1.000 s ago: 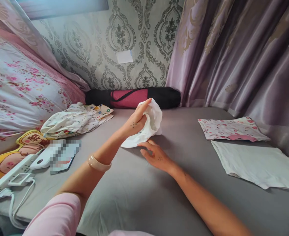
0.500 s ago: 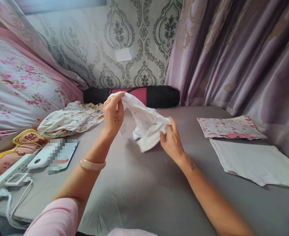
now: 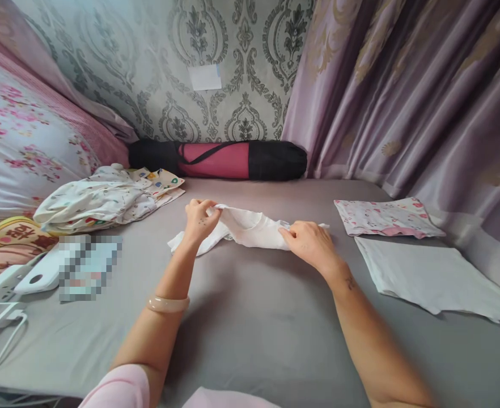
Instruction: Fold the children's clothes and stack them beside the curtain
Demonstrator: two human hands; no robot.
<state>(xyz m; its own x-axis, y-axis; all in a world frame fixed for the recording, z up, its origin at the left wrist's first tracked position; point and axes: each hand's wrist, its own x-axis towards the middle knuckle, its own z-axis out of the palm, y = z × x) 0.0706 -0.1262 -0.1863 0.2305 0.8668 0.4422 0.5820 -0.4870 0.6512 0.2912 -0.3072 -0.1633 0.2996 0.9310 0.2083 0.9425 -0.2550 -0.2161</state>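
Note:
A small white garment (image 3: 244,228) is stretched low over the grey bed sheet (image 3: 250,317) between my two hands. My left hand (image 3: 199,218) pinches its left shoulder, fingers closed on the cloth. My right hand (image 3: 312,243) grips the right shoulder, fingers curled over the fabric. A loose end of the garment trails on the sheet to the left of my left hand. A pale bangle (image 3: 168,304) sits on my left forearm.
A patterned pile of baby clothes (image 3: 101,198) lies at the left. A folded pink-print cloth (image 3: 386,217) and a folded white cloth (image 3: 428,277) lie at the right. A black and pink rolled bag (image 3: 218,160) rests against the wall. A white device (image 3: 33,277) and cable lie at the left.
My left hand first held the garment up alone. My right hand then took hold of it, and both hands have lowered it and pulled it out flat across the sheet.

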